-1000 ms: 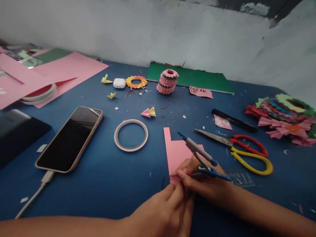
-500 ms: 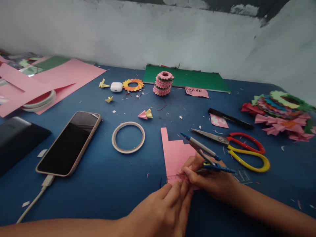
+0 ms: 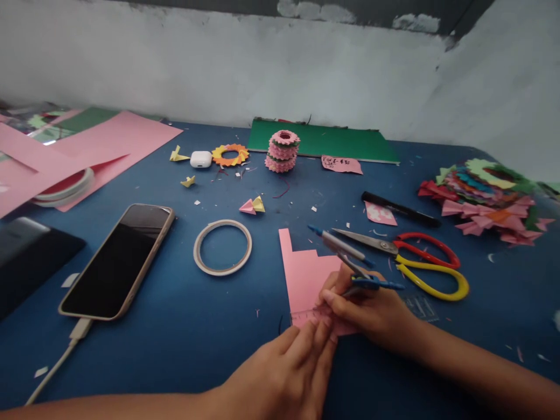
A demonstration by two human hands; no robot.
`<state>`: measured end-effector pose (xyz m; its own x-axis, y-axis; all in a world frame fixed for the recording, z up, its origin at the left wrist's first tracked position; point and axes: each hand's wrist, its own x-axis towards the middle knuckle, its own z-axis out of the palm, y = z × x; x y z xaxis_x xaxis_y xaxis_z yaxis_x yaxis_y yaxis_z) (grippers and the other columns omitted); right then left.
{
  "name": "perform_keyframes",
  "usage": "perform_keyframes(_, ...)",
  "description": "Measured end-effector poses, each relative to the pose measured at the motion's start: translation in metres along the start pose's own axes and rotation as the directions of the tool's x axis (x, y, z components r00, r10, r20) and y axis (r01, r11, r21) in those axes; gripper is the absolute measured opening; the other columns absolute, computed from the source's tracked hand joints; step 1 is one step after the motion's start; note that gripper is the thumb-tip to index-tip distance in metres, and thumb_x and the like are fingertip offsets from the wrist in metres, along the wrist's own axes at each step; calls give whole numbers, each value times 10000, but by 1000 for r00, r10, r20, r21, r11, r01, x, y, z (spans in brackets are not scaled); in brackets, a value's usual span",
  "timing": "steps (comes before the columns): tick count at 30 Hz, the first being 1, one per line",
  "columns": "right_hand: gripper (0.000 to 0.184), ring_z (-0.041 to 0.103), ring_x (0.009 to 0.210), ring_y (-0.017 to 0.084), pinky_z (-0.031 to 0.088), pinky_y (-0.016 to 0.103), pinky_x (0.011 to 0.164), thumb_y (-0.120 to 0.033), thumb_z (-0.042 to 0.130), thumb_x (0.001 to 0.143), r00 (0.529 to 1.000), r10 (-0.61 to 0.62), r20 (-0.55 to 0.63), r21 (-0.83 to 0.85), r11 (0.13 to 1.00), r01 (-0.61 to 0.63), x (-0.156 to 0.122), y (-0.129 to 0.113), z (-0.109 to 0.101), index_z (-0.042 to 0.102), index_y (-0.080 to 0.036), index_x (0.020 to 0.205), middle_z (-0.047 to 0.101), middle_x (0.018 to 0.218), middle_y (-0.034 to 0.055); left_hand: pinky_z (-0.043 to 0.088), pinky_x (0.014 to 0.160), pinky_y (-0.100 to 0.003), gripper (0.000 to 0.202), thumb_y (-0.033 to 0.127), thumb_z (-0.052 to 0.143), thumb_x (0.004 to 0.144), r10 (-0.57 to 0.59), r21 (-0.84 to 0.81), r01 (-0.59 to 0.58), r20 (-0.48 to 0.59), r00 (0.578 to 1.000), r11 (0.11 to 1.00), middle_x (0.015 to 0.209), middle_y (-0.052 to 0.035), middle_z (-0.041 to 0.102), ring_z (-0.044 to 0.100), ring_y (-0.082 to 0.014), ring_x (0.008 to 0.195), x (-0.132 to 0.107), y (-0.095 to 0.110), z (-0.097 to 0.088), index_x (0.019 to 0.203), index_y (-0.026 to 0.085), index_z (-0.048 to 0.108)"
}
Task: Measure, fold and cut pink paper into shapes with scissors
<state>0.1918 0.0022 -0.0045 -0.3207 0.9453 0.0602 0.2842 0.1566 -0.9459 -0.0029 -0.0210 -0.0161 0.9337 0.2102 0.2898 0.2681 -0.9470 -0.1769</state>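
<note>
A notched piece of pink paper (image 3: 301, 280) lies on the blue table in front of me. Across its near part runs a clear ruler (image 3: 301, 317), mostly covered by fingers. My left hand (image 3: 289, 370) holds the ruler down on the paper, fingers close together. My right hand (image 3: 367, 309) is closed around what looks like a drawing compass (image 3: 371, 282) with blue and grey parts, its lower end at the ruler's edge. The tip is hidden by the fingers. A blue-and-grey pen-like piece (image 3: 341, 245) slants up from the compass, just left of the scissors (image 3: 429, 265).
Left lie a tape roll (image 3: 198, 248), a phone (image 3: 118, 262) on a cable and pink sheets (image 3: 118, 137). Behind are a ring-stacked paper piece (image 3: 282, 151), an orange-yellow paper ring (image 3: 230, 155) and a green board (image 3: 324, 140). Right are a black pen (image 3: 400, 209) and folded paper rings (image 3: 490, 198).
The view has shifted slightly, so most things sit a little further left. The compass in my right hand leans lower to the left. Both hands stay at the ruler.
</note>
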Motion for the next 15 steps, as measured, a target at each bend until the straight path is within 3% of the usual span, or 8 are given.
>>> perform_keyframes(2, 154, 608, 605, 132, 504, 217, 540, -258, 498, 862, 996, -54, -74, -123, 991, 45, 3, -3, -9, 504, -193, 722, 610, 691, 17, 379, 943, -320, 418, 151, 375, 850, -2, -12, 2, 8, 1000, 1000, 1224, -141, 582, 523, -254, 1111, 0, 0, 0, 1219, 12, 516)
perform_keyframes(4, 171, 592, 575, 129, 479, 218, 521, -298, 504, 880, 978, -161, -130, -352, 930, 106, 7, -4, -22, 513, -192, 747, 603, 679, 14, 398, 913, -302, 391, 176, 381, 869, -6, -31, 6, 0, 1000, 1000, 1205, -121, 599, 538, -240, 1081, 0, 1, 0, 1196, 31, 538)
perform_keyframes(7, 229, 574, 564, 160, 431, 261, 524, -340, 460, 918, 939, -344, -23, -742, 636, 214, 12, -2, -37, 539, -184, 770, 588, 642, 24, 414, 885, -269, 334, 235, 399, 911, 14, -77, -20, -75, 997, 997, 1152, -91, 636, 558, -202, 1036, 2, 4, 2, 1129, 66, 586)
perform_keyframes(10, 303, 571, 606, 192, 408, 289, 535, -305, 351, 961, 949, -280, 143, -882, 399, 250, 12, -1, -42, 543, -173, 767, 578, 668, 49, 446, 825, -249, 325, 315, 412, 923, -15, -229, -11, -111, 994, 973, 1104, -68, 661, 588, -171, 960, 5, 4, 1, 1063, 95, 607)
perform_keyframes(13, 274, 558, 616, 187, 407, 287, 546, -248, 388, 944, 958, -179, 222, -906, 326, 271, 12, -2, -40, 522, -176, 715, 561, 678, 46, 469, 761, -247, 237, 282, 444, 897, -108, -443, 96, -1, 994, 891, 1034, -43, 678, 606, -151, 881, 12, -8, -13, 961, 141, 623)
perform_keyframes(15, 222, 559, 619, 181, 411, 280, 547, -224, 471, 908, 967, -119, 226, -915, 314, 252, 13, -4, -41, 520, -176, 697, 564, 676, 37, 464, 770, -266, 173, 217, 469, 872, -160, -474, 197, 119, 980, 858, 970, -51, 678, 605, -153, 873, 19, -21, -29, 917, 152, 622)
